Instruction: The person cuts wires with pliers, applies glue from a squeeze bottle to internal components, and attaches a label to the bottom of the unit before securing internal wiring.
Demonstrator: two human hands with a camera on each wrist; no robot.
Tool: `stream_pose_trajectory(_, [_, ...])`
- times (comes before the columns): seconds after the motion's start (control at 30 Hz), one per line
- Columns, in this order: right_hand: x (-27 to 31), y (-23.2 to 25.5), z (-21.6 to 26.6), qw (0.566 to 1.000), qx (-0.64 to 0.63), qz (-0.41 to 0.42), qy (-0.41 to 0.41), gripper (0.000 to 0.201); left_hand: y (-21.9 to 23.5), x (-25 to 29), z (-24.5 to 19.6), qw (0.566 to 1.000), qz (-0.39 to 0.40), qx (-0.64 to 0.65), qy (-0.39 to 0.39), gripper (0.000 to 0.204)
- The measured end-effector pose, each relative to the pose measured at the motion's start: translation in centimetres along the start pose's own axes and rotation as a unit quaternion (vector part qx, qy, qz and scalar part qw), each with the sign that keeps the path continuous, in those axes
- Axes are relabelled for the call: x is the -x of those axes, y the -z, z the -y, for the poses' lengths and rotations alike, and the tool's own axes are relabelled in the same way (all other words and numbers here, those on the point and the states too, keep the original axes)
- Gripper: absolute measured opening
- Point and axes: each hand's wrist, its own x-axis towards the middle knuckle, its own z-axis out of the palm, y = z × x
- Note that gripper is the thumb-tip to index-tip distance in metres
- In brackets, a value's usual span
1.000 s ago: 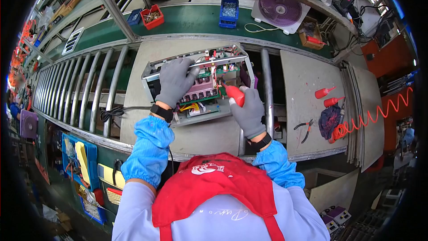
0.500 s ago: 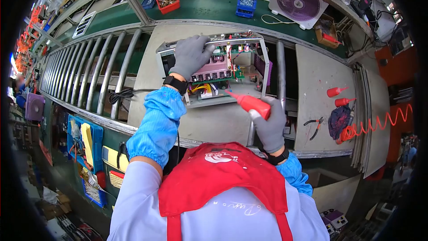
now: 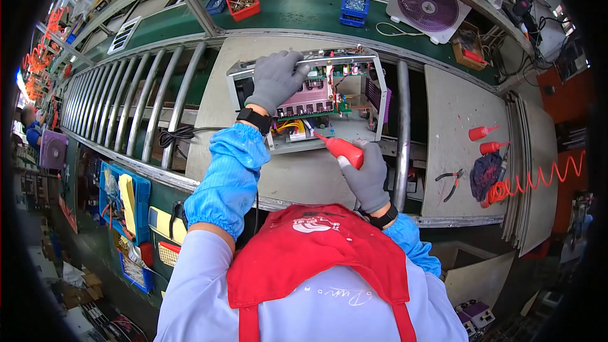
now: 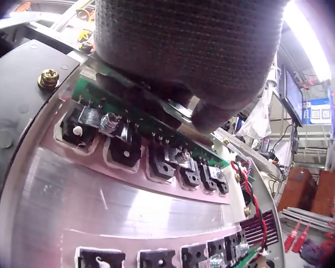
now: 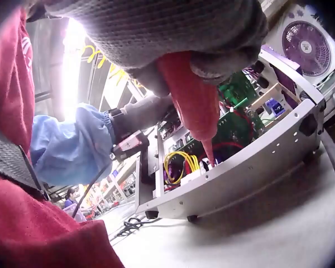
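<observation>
An open metal chassis [image 3: 297, 147] full of circuit boards sits on a grey board. My gloved left hand [image 3: 277, 81] grips its upper rail, fingers bent over the edge. Below that hand, black components [image 4: 161, 167] line a pinkish metal block in the left wrist view. My gloved right hand [image 3: 368, 177] holds a red squeeze bottle [image 3: 345, 151], tilted with its nozzle pointing into the chassis. The nozzle tip [image 5: 210, 159] is just behind the front wall, beside a bundle of yellow wires [image 5: 181, 166]. The right wrist view shows the fingers wrapped around the bottle.
Metal rollers [image 3: 142, 104] run off to the left. On the right board lie two red bottles [image 3: 484, 132], pliers [image 3: 451, 183] and a dark cloth [image 3: 485, 176] near a coiled red hose. Beyond stand a red bin [image 3: 242, 4], a blue bin [image 3: 354, 5] and a purple fan [image 3: 428, 4].
The bottle's nozzle left the boards' right part, drew back toward the front right, then came left to the yellow wires. My left hand keeps its hold while the whole head view shifts.
</observation>
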Motion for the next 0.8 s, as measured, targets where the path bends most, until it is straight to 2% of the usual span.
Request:
stream_pose_trajectory(0.37, [-0.3,-0.2,-0.2,1.000,0.001,0.003,0.004,0.040,0.2,0.2,-0.2,1.000,-0.007,0.001,-0.006,0.030])
stream_pose_trajectory(0.47, [-0.2,-0.8,-0.7,0.999,-0.017,0.009,-0.040,0.042,0.3,0.2,-0.3,1.000,-0.004,0.003,-0.006,0.030])
stream_pose_trajectory(0.57, [0.0,-1.5,-2.0,0.986,-0.087,-0.001,-0.143,0.041,0.4,0.2,-0.4,1.000,-0.006,0.002,-0.007,0.031])
stream_pose_trajectory(0.67, [-0.9,-1.1,-2.9,0.953,-0.177,0.016,-0.244,0.038,0.7,0.2,-0.6,1.000,0.002,0.010,-0.006,0.032])
stream_pose_trajectory(0.8, [-1.9,1.0,-1.9,0.938,-0.220,0.024,-0.266,0.038,0.6,0.2,-0.4,1.000,0.005,0.019,-0.005,0.031])
